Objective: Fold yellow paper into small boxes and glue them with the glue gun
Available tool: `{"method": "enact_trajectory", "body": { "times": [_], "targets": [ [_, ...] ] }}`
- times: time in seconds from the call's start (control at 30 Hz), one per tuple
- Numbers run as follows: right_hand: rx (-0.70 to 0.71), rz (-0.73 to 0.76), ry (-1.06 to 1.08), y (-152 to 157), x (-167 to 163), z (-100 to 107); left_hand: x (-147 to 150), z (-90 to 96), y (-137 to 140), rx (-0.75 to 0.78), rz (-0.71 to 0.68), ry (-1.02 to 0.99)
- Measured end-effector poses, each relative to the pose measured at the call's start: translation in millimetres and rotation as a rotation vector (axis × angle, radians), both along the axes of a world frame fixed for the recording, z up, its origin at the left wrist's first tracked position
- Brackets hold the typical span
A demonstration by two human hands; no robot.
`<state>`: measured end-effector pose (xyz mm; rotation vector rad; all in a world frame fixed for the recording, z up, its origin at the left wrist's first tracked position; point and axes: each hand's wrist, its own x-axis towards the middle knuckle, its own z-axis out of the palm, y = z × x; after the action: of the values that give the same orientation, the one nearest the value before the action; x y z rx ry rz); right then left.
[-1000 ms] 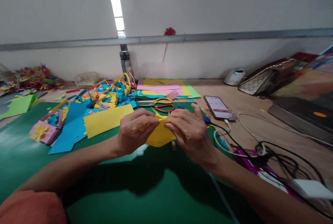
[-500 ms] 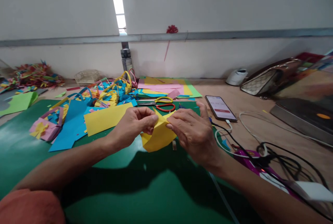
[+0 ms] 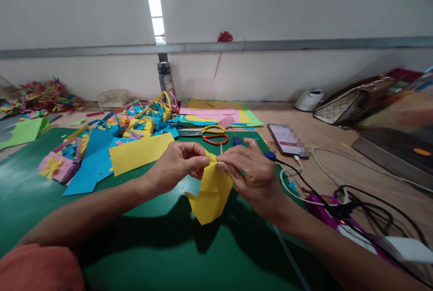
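Note:
A folded piece of yellow paper point(image 3: 214, 191) hangs between my hands over the green mat point(image 3: 152, 250). My left hand point(image 3: 182, 162) pinches its upper left edge between thumb and fingers. From the other side, my right hand point(image 3: 252, 173) pinches the top edge, so both sets of fingertips nearly meet there. A cut flap sticks out at the paper's lower left. Behind my hands lie scissors point(image 3: 215, 134) with one yellow and one red handle. A blue-handled corded tool point(image 3: 269, 155) lies partly hidden behind my right hand. A flat yellow sheet point(image 3: 138, 153) rests beside my left hand.
Small paper baskets point(image 3: 149, 117) and a blue sheet point(image 3: 89, 164) lie to the left. Coloured sheets point(image 3: 209, 113) are stacked at the back. On the right are a phone point(image 3: 286, 139), a purple power strip point(image 3: 321, 210), tangled cables point(image 3: 382, 210) and a bag point(image 3: 348, 101).
The yellow paper has been turned, so its lower end hangs further down toward me. Both hands keep their pinch at its top, and my right hand has shifted slightly left.

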<state>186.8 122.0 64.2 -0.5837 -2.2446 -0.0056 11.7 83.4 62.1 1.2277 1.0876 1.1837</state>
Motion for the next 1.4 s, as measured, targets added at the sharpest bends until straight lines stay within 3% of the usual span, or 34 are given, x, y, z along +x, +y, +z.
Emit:
{"method": "enact_trajectory", "body": {
  "times": [0.2,0.6,1.13,1.4],
  "targets": [
    [-0.198,0.021,0.043,0.0,-0.8,-0.1,-0.8,0.6,-0.1,0.057,0.017,-0.016],
    [-0.244,-0.018,0.039,2.9,-0.5,-4.5,2.6,-3.5,2.3,0.079,0.056,-0.102],
    [-0.213,0.013,0.108,4.0,-0.1,-4.3,5.8,-6.8,2.4,-0.078,-0.049,-0.375],
    [-0.069,0.032,0.114,4.9,1.1,-6.3,5.9,-7.2,1.5,-0.108,-0.006,-0.269]
  ]
}}
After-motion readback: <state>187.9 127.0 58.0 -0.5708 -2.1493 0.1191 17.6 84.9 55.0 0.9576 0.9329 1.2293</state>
